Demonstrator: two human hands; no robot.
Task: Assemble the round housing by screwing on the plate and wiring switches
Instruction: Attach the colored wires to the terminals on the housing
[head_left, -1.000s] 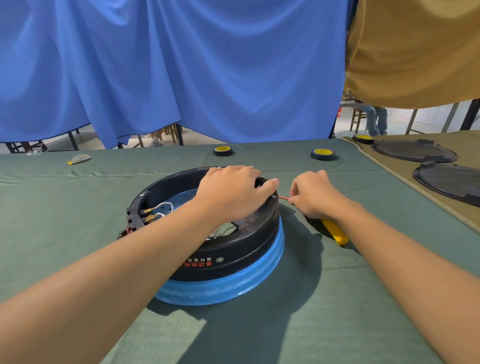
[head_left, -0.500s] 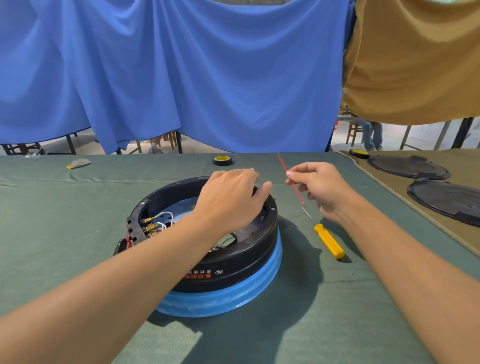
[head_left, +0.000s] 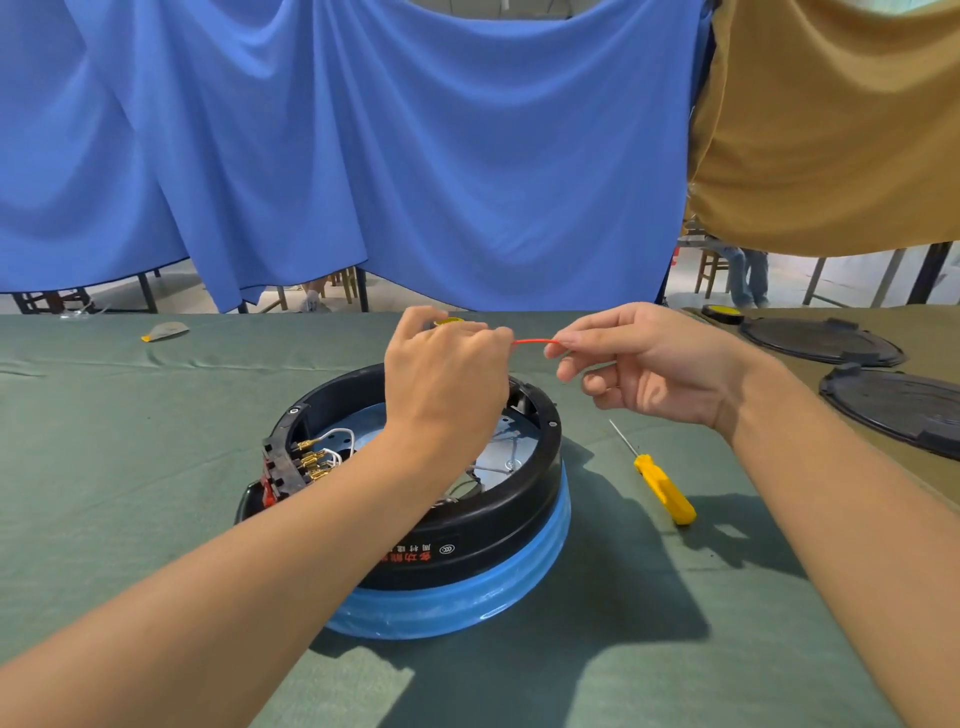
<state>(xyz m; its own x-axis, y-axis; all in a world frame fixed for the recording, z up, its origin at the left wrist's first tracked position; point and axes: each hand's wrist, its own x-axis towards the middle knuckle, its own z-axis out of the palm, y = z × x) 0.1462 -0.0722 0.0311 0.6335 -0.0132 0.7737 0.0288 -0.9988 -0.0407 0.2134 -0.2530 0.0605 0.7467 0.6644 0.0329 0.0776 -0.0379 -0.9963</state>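
Pinching the two ends of a short red wire (head_left: 535, 341), both hands hold it level above the far rim of the round housing (head_left: 467, 525), just above the centre of the frame. The left hand (head_left: 447, 374) has its fingers (head_left: 491, 338) curled closed on one end. The right hand (head_left: 654, 364) nips the other end between thumb and forefinger, its other fingers loosely bent and holding nothing. The wire spans the gap almost straight, with a slight bow, so it looks light and thin yet springy enough to keep a shape. I judge it will bend readily but kink if forced, and its slick insulation could slip from a loose pinch. Gripping close to the end that is to be attached should give the most control when steering it onto a terminal.

The housing sits open side up on the green surface (head_left: 130, 467) at centre frame, a black ring over a blue band. It looks bulky and rigid, probably steady under light work, though a hand on the rim would brace it. Inside, a silvery plate (head_left: 498, 452) shows at the right of the opening. At the left edge a switch block (head_left: 283, 467) carries brass terminals (head_left: 311, 460) with white wires (head_left: 337, 436); those tabs look small and bendable, so gentle pushes suit them. A yellow-handled screwdriver (head_left: 665, 488) lies on the surface just right of the housing, untouched.
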